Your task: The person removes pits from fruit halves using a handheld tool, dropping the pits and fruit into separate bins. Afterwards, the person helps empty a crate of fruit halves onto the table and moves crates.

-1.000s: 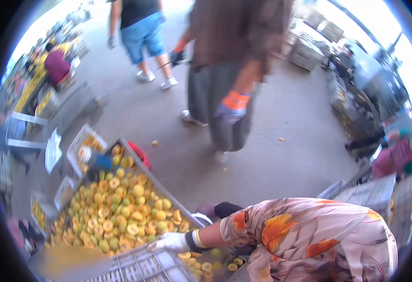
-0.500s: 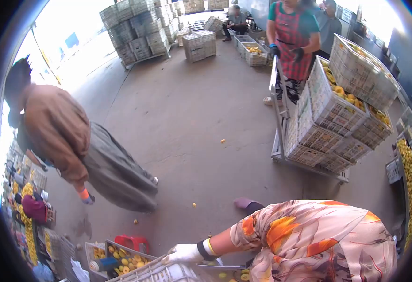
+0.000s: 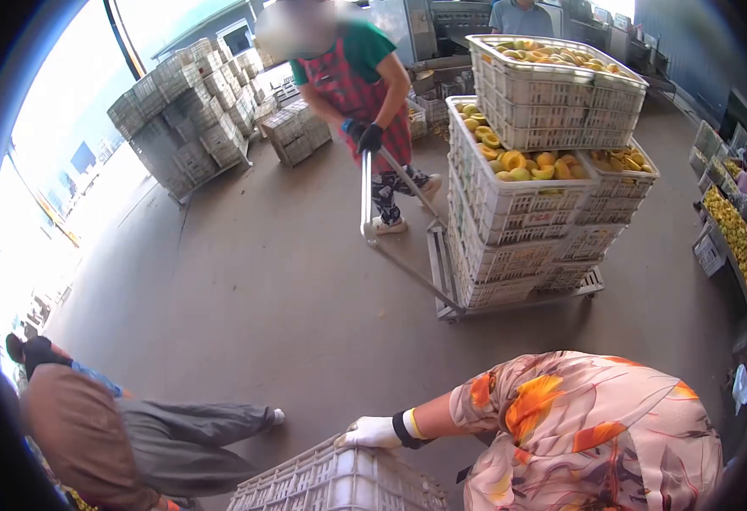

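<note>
My right hand (image 3: 370,432), in a white glove with a dark band at the wrist, grips the top rim of a white plastic crate (image 3: 339,479) at the bottom middle. Its fingers curl over the rim, partly hidden. The crate's slatted walls show, but its lower part runs out of the picture. My floral sleeve (image 3: 531,404) reaches in from the lower right. My left hand does not appear.
Ahead stands a trolley (image 3: 441,285) stacked with crates of halved yellow peaches (image 3: 526,164). An aproned person (image 3: 356,94) holds its handle. A person in brown (image 3: 80,426) bends at lower left. Stacked crates (image 3: 177,119) stand behind; a fruit-covered table (image 3: 739,243) lies right.
My view has shifted, and more of the gripped crate shows. The aproned person now has both hands on the trolley handle. The person in brown appears lower; the fruit crates and red stool left view.
</note>
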Available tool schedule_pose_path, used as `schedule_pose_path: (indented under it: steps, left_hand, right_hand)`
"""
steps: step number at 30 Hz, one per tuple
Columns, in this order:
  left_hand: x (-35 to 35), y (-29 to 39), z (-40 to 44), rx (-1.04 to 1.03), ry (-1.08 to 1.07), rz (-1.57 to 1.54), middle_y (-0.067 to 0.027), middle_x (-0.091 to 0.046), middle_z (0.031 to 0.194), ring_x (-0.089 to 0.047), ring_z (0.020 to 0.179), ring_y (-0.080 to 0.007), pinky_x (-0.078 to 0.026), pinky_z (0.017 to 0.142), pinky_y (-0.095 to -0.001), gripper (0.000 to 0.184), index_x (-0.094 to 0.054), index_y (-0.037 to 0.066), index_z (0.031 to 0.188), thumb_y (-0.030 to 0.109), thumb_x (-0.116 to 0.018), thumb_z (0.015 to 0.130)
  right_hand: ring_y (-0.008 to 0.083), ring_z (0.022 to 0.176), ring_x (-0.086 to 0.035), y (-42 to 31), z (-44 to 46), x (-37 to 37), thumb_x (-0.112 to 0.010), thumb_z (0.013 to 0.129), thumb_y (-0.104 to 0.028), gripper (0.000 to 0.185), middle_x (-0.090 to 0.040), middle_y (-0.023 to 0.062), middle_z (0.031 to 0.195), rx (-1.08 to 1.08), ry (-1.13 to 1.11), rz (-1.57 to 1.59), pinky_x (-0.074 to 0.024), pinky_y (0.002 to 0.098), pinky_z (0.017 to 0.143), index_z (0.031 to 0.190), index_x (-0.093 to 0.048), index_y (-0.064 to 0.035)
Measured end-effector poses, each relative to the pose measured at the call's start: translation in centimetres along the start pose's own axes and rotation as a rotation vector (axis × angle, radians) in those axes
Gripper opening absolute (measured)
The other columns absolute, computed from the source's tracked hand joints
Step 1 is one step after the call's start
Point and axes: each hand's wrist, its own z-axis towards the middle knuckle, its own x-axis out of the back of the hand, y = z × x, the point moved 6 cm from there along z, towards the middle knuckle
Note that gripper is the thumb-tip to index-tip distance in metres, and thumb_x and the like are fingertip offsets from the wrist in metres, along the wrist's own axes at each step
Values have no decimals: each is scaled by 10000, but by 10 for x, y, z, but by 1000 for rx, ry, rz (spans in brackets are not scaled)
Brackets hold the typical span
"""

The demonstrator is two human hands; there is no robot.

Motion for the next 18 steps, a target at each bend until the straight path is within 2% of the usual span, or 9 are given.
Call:
schedule_pose_path:
  steps: [4, 5, 6, 8, 12, 14, 15, 16, 18]
  left_hand:
    - [-74, -17, -22, 5, -117, 69, -117, -540, 1426, -515, 1293, -292, -410, 1071, -494, 777, -411, 98, 1515, 599, -576, 945]
    - [-93, -22, -30, 7, -152, 88, -117, -542, 1424, -516, 1291, -293, -412, 1069, -494, 775, -413, 98, 1514, 598, -577, 945]
    - [-112, -29, -39, 10, -183, 102, -117, -543, 1422, -518, 1289, -293, -413, 1067, -493, 774, -414, 98, 1513, 597, -578, 945]
    - [-139, -44, -60, 16, -229, 128, -117, -547, 1417, -521, 1286, -293, -416, 1063, -493, 770, -418, 98, 1510, 594, -580, 944]
    - [-165, -86, -115, 31, -265, 162, -117, -553, 1408, -526, 1279, -294, -422, 1056, -492, 764, -424, 98, 1505, 590, -583, 943]
    - [-166, -115, -147, 46, -278, 161, -117, -556, 1403, -529, 1275, -295, -426, 1052, -491, 761, -428, 98, 1503, 588, -585, 943]
    - [-165, -129, -162, 54, -278, 158, -117, -558, 1401, -530, 1273, -295, -427, 1050, -491, 759, -429, 98, 1501, 587, -586, 943]
    - [-161, -145, -176, 67, -271, 150, -117, -560, 1399, -531, 1271, -295, -429, 1048, -491, 757, -431, 98, 1500, 586, -587, 942]
    - [-143, -179, -209, 96, -249, 131, -116, -563, 1394, -534, 1268, -296, -432, 1044, -490, 754, -434, 98, 1497, 584, -589, 942]
  right_hand:
    - [303, 1246, -566, 13, -64, 47, -596, 918, -616, 774, -619, 186, 1353, 7, 34, 35, -420, 390, 1085, 1359, -597, 20]
    - [329, 1340, -507, 1, -96, 59, -600, 909, -636, 814, -563, 207, 1434, 121, 23, 22, -384, 404, 1129, 1402, -563, 11]
    - [338, 1407, -447, 5, -117, 71, -602, 898, -653, 891, -478, 226, 1516, 70, 71, -76, -356, 414, 1159, 1460, -489, 30]
    - [335, 1424, -430, 29, -144, 84, -648, 872, -617, 965, -428, 240, 1550, 109, 115, -91, -352, 414, 1166, 1514, -392, 56]
    - [323, 1453, -390, 78, -224, 85, -743, 806, -512, 1060, -389, 248, 1575, 183, 35, 255, -321, 393, 1187, 1556, -280, 77]
    - [311, 1454, -387, 112, -273, 81, -782, 774, -452, 1089, -392, 242, 1574, 154, 36, 461, -318, 381, 1188, 1567, -253, 74]
    - [293, 1444, -396, 122, -307, 81, -796, 770, -412, 1101, -393, 227, 1575, 133, 149, 435, -332, 380, 1175, 1572, -225, 82]
    - [261, 1329, -523, 133, -347, 75, -814, 754, -334, 927, -550, 193, 1446, 143, 207, 432, -424, 384, 1094, 1493, -415, 62]
    - [236, 1159, -636, 198, -374, 72, -808, 746, -201, 643, -686, 143, 1234, 96, 164, 583, -500, 392, 998, 1320, -595, -3]
